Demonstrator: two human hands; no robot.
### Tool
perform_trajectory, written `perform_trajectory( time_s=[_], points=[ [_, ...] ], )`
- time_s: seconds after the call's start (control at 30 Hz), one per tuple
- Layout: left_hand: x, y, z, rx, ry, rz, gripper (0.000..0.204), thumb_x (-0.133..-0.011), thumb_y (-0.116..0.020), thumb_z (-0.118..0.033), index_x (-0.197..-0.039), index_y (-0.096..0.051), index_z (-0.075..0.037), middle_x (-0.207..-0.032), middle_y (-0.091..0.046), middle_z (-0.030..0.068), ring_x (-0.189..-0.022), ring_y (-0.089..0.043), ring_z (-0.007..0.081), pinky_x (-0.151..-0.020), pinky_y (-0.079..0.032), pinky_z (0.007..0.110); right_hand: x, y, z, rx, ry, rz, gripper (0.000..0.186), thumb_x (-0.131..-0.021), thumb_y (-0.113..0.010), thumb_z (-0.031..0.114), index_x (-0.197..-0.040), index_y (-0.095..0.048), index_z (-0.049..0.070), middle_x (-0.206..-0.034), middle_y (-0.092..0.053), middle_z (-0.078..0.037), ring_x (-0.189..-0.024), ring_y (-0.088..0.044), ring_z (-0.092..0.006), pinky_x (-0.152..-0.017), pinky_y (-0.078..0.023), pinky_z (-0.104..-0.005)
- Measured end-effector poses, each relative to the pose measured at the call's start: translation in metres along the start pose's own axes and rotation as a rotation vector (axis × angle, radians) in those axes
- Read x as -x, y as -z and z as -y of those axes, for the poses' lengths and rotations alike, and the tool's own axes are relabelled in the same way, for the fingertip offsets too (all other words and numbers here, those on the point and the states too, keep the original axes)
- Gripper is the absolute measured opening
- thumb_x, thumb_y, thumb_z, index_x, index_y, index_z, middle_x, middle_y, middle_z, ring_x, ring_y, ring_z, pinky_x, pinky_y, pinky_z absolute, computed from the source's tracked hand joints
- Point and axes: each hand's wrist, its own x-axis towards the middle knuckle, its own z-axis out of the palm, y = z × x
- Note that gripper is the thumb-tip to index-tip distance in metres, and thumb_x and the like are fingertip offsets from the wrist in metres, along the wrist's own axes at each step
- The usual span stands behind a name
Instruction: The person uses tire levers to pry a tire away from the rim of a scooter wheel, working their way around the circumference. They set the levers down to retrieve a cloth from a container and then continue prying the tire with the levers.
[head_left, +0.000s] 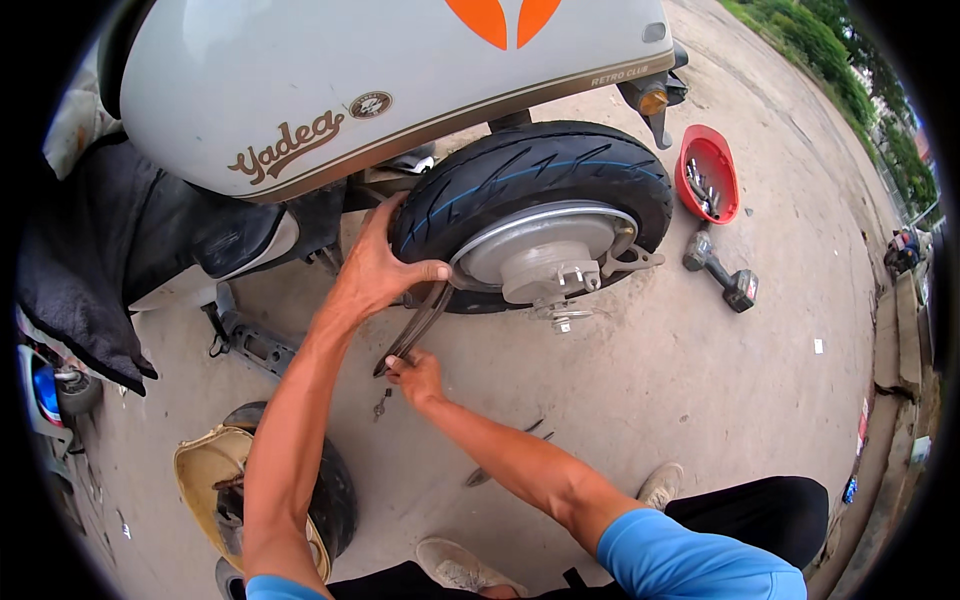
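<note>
A black tyre (540,165) with a blue line along its tread sits under the white scooter body (420,60), around a silver wheel hub (550,260). My left hand (375,265) grips the tyre's left side, with the thumb stretched toward the rim and the other fingers partly hidden behind the tyre. From the rim's lower left a dark, narrow, doubled strip (425,325) curves down; its exact kind is unclear. My right hand (415,378) is closed on the strip's lower end. A small metal piece (380,405) lies on the ground close to that hand.
At the right stand a red bowl-like container (728,170) with metal parts and a cordless power tool (715,268). Lower left are a yellowish container (195,455) and another black tyre (340,500). Thin dark tools (480,478) lie below my right forearm; a dark bracket (258,342) is left.
</note>
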Motion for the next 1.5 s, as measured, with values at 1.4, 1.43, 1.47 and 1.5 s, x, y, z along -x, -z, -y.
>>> perform_trajectory(
  time_s=[1.4, 1.43, 1.47, 1.5],
  points=[
    [-0.050, -0.013, -0.099, -0.053, -0.024, 0.028, 0.081, -0.052, -0.097, -0.027, -0.117, -0.065, 0.008, -0.105, -0.072, 0.0168, -0.099, -0.067, 0.0276, -0.095, -0.049, 0.036, -0.015, 0.004, -0.012, -0.041, 0.024, 0.027, 0.010, -0.086, -0.075, 0.008, -0.091, -0.070, 0.000, -0.067, -0.064, -0.005, -0.062, -0.060, -0.0146, -0.059, -0.048, -0.0343],
    [-0.054, -0.012, -0.098, -0.044, 0.011, 0.054, 0.084, -0.052, -0.097, -0.028, -0.120, -0.064, 0.008, -0.107, -0.072, 0.0172, -0.101, -0.067, 0.0272, -0.097, -0.049, 0.036, -0.014, 0.005, -0.009, 0.079, 0.041, 0.008, 0.012, -0.086, -0.075, 0.009, -0.092, -0.069, 0.000, -0.068, -0.065, -0.006, -0.063, -0.060, -0.0159, -0.061, -0.049, -0.0348],
    [-0.056, -0.015, -0.096, -0.067, 0.050, 0.057, 0.084, -0.052, -0.097, -0.028, -0.120, -0.064, 0.008, -0.107, -0.072, 0.0172, -0.101, -0.067, 0.0272, -0.097, -0.049, 0.036, -0.013, 0.006, -0.007, 0.213, 0.065, -0.026, 0.013, -0.086, -0.076, 0.009, -0.092, -0.069, 0.000, -0.070, -0.066, -0.007, -0.064, -0.061, -0.0171, -0.063, -0.049, -0.0353],
    [-0.057, -0.015, -0.096, -0.063, 0.018, 0.034, 0.086, -0.052, -0.097, -0.029, -0.121, -0.063, 0.008, -0.109, -0.071, 0.0172, -0.102, -0.066, 0.0271, -0.097, -0.048, 0.036, -0.011, 0.007, -0.005, 0.201, 0.040, 0.006, 0.013, -0.086, -0.076, 0.009, -0.092, -0.069, 0.000, -0.070, -0.066, -0.007, -0.064, -0.061, -0.0171, -0.063, -0.049, -0.0353]
  ],
)
